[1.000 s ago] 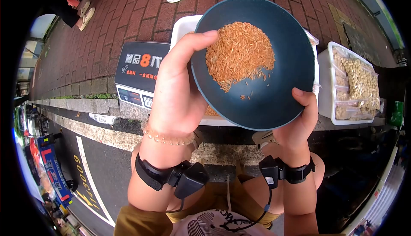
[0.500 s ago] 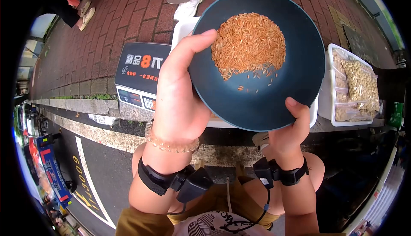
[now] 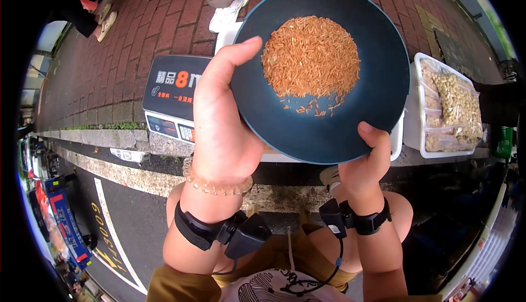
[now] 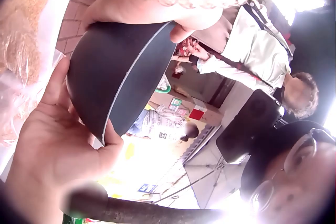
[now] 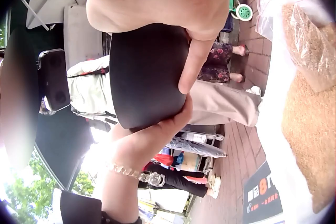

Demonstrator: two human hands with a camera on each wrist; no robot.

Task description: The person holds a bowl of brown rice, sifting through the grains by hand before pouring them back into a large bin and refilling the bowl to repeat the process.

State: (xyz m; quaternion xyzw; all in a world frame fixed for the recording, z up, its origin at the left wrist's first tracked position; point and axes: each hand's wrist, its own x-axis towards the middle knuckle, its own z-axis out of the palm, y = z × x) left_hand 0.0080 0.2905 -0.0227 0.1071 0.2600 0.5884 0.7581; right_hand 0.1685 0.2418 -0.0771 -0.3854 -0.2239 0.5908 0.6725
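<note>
"Head view: where's the bowl?"

"Upper centre: a round, dark blue-green bowl (image 3: 323,132) with reddish-brown rice grains (image 3: 312,58) inside. The left hand (image 3: 224,121) grips its left side, the right hand (image 3: 367,165) its lower right edge."

"Beside it?"

"A black box with an orange 8 (image 3: 172,83) at left, a white plastic tub (image 3: 413,132) of bagged pale beans at right."

"Left wrist?"

"Bowl left of centre, tilted, both hands' fingers clamped on it."

"Right wrist?"

"Bowl upper centre, right hand above, left below, fingers curled against its outside."
</note>
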